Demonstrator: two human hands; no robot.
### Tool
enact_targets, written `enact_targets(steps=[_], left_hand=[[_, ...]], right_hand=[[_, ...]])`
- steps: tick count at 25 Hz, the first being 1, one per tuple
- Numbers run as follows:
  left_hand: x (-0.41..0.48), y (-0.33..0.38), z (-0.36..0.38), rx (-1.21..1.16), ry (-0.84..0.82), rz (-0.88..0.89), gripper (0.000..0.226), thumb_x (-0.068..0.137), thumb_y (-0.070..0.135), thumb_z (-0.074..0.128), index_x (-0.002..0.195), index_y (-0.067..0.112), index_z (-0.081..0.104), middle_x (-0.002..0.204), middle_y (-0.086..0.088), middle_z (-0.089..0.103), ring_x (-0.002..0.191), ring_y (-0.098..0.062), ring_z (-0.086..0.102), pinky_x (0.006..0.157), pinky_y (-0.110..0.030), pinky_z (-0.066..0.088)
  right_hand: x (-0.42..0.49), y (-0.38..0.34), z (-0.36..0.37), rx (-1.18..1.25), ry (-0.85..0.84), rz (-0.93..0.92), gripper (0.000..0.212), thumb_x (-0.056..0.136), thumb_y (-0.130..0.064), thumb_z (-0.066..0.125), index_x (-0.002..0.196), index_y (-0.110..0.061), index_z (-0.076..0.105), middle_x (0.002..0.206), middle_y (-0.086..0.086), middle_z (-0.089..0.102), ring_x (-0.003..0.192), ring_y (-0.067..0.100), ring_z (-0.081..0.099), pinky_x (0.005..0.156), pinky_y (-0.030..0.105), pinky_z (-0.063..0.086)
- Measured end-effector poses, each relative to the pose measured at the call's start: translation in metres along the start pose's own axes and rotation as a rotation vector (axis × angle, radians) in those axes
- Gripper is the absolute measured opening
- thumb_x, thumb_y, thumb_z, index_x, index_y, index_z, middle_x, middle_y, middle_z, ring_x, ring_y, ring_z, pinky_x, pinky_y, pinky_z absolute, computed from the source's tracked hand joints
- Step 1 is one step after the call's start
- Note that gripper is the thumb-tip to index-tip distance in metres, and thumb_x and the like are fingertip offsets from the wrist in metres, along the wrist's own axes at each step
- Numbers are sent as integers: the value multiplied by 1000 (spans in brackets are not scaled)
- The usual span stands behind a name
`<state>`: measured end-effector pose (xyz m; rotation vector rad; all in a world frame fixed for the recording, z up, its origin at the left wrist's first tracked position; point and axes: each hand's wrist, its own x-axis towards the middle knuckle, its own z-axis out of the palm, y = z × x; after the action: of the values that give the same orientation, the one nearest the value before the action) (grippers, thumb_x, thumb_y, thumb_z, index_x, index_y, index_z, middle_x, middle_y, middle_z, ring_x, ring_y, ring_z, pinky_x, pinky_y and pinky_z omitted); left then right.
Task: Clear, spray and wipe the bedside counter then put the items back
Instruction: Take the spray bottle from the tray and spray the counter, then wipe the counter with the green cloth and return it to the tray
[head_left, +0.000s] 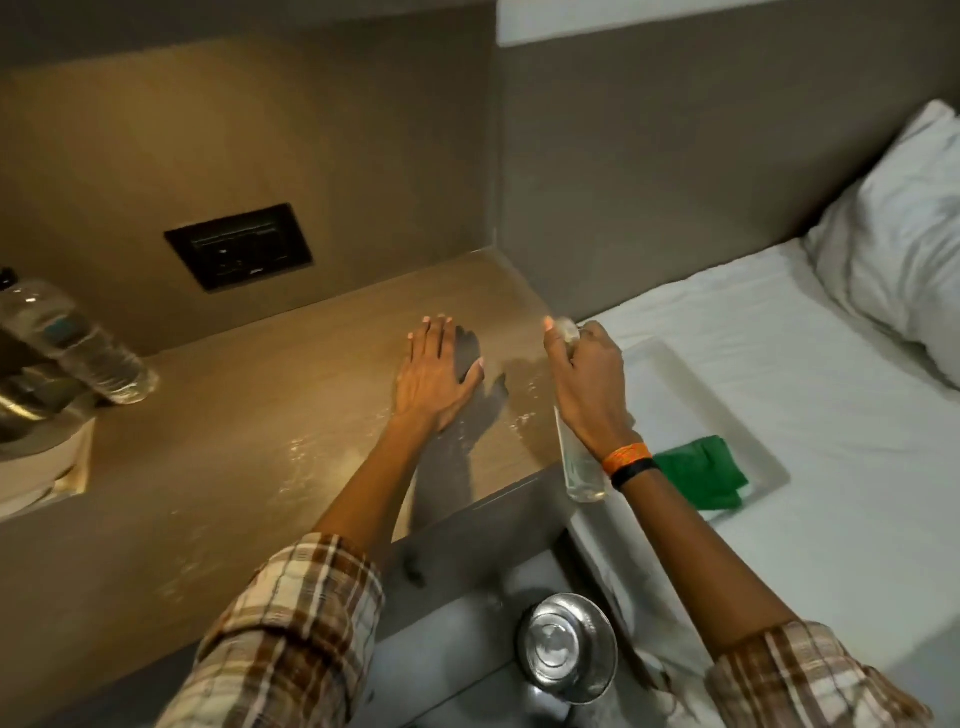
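The tan bedside counter (249, 415) runs from the left wall to the bed and shows wet spray droplets across its right half. My left hand (434, 374) lies flat and open on the counter, fingers spread. My right hand (587, 379) holds a clear spray bottle (579, 467) over the counter's right edge, nozzle up and pointing toward the counter, the index finger on top. A green cloth (701, 470) lies folded on a white tray (691, 384) on the bed.
A clear water bottle (83, 343) stands at the counter's left end beside a metal object. A dark socket panel (239, 247) sits in the back wall. A steel bowl (566, 647) rests low by the bed. A pillow (904, 249) lies on the white bed.
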<state>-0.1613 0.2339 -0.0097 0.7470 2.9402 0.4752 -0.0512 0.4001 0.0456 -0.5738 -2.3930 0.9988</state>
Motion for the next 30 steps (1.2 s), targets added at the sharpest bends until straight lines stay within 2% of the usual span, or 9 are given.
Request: enact_targets(steps=[6, 9, 12, 14, 16, 18, 22, 25, 30], left_hand=[[66, 68, 53, 22, -12, -26, 79, 100, 60, 29, 158, 10, 11, 168, -9, 10, 156, -28, 3, 127, -49, 2], [83, 76, 66, 90, 56, -45, 79, 99, 64, 24, 157, 11, 16, 167, -8, 16, 154, -27, 10, 126, -49, 8], [89, 79, 72, 112, 92, -61, 81, 97, 66, 22, 157, 11, 18, 167, -8, 17, 154, -26, 11, 126, -48, 8], [92, 82, 73, 118, 102, -73, 83, 95, 65, 21, 157, 11, 19, 167, -8, 17, 155, -26, 12, 126, -47, 8], [93, 84, 73, 141, 108, -79, 83, 94, 64, 22, 157, 10, 21, 167, -9, 18, 155, -27, 12, 126, -47, 8], [92, 85, 73, 159, 119, -69, 82, 94, 62, 23, 157, 9, 22, 166, -9, 20, 154, -27, 14, 126, -47, 9], [92, 83, 73, 161, 112, -71, 81, 95, 62, 25, 156, 8, 24, 165, -9, 22, 154, -27, 16, 126, -48, 11], [92, 87, 70, 148, 89, -82, 76, 101, 59, 30, 157, 8, 21, 166, -10, 20, 154, -27, 13, 126, -49, 10], [63, 137, 58, 51, 72, -96, 79, 99, 60, 26, 158, 8, 15, 167, -11, 15, 155, -27, 7, 127, -49, 9]], right_hand=[[81, 127, -46, 157, 156, 75, 42, 103, -46, 45, 62, -35, 42, 70, -5, 42, 58, 8, 44, 56, 22, 32], [108, 187, -23, 192, 83, 115, 43, 103, -40, 49, 62, -34, 37, 70, -6, 41, 57, 5, 45, 58, 21, 31], [126, 240, 19, 96, -108, 131, 39, 104, -37, 49, 66, -28, 45, 72, 1, 47, 68, 19, 52, 63, 35, 41], [136, 270, 46, -15, -247, 164, 38, 105, -38, 47, 89, -9, 65, 85, 11, 57, 90, 32, 59, 72, 37, 47], [141, 292, 64, -113, -338, 165, 46, 105, -42, 45, 120, -3, 65, 103, 17, 63, 106, 33, 57, 81, 35, 47], [142, 304, 71, -161, -386, 151, 49, 105, -43, 43, 133, -7, 60, 111, 19, 64, 111, 33, 54, 85, 37, 48], [151, 308, 76, -175, -409, 179, 53, 103, -48, 45, 129, -5, 61, 109, 22, 64, 112, 36, 56, 85, 39, 49], [151, 304, 68, -192, -453, 207, 62, 99, -51, 51, 138, -3, 52, 130, 19, 58, 127, 33, 48, 96, 42, 51], [108, 290, 14, -376, -337, 54, 73, 96, -60, 50, 147, -8, 41, 144, 15, 47, 133, 32, 42, 99, 43, 50]])
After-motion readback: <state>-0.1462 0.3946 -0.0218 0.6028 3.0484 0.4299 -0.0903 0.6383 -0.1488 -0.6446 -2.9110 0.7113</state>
